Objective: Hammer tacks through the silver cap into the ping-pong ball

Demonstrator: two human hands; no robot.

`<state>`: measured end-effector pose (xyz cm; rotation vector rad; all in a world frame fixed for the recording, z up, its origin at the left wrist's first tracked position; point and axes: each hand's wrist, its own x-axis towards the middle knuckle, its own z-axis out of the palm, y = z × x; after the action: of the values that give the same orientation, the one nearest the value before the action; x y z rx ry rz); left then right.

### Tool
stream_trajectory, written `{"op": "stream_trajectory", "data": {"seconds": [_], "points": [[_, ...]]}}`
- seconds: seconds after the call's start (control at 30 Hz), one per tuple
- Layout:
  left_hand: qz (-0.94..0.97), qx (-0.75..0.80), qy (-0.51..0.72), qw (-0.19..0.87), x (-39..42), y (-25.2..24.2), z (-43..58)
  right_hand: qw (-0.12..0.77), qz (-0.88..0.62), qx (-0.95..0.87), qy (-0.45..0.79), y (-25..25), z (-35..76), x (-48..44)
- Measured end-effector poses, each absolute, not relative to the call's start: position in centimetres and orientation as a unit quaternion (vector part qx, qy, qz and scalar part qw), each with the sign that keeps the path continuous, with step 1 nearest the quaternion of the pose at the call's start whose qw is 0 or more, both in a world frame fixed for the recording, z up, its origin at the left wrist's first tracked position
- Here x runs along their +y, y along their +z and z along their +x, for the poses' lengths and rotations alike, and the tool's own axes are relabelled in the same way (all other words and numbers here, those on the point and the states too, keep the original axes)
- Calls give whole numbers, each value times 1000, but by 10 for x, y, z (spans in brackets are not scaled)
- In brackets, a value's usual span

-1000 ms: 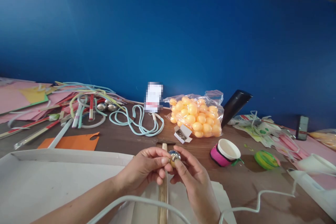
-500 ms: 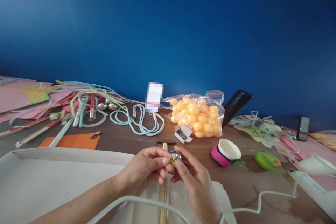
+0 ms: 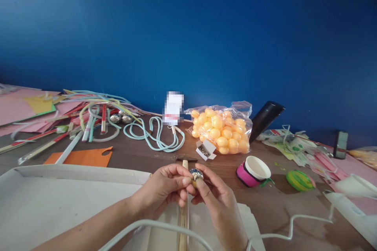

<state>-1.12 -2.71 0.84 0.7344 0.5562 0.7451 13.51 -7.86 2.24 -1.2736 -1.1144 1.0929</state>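
A small shiny silver ball [image 3: 196,174], yellowish on its underside, is pinched between my two hands at the lower middle of the head view. My left hand [image 3: 166,186] grips its left side with thumb and forefinger, the other fingers curled. From the right, my right hand [image 3: 219,200] has thumb and fingers closed on the same ball. Part of the ball is covered by the fingertips. Below the hands lies a wooden handle [image 3: 183,219] with a thin dark piece across its far end, like a hammer. A small open white box [image 3: 209,148] of little metal pieces stands just beyond.
Behind the box rests a clear bag of orange balls [image 3: 219,129], beside a black cylinder [image 3: 266,119]. A pink-wrapped white cup [image 3: 250,178] and green tape roll [image 3: 299,180] stand right. A white tray [image 3: 73,170], orange sheet and tangled cords [image 3: 144,137] are left. A white cable crosses my arms.
Almost nothing differs. Both hands keep the same hold on the silver ball, with only a very slight shift of the view.
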Motion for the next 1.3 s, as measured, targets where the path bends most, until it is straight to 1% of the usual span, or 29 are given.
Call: {"op": "stream_trajectory", "data": {"seconds": [0.27, 0.83, 1.3], "points": [[352, 249, 349, 832, -27, 8, -11, 545, -538, -455, 454, 26, 132, -79], [345, 251, 347, 835, -28, 8, -11, 529, -539, -475, 452, 23, 134, -78], [351, 245, 361, 828, -28, 8, -11, 553, -530, -457, 453, 27, 129, -80]]}}
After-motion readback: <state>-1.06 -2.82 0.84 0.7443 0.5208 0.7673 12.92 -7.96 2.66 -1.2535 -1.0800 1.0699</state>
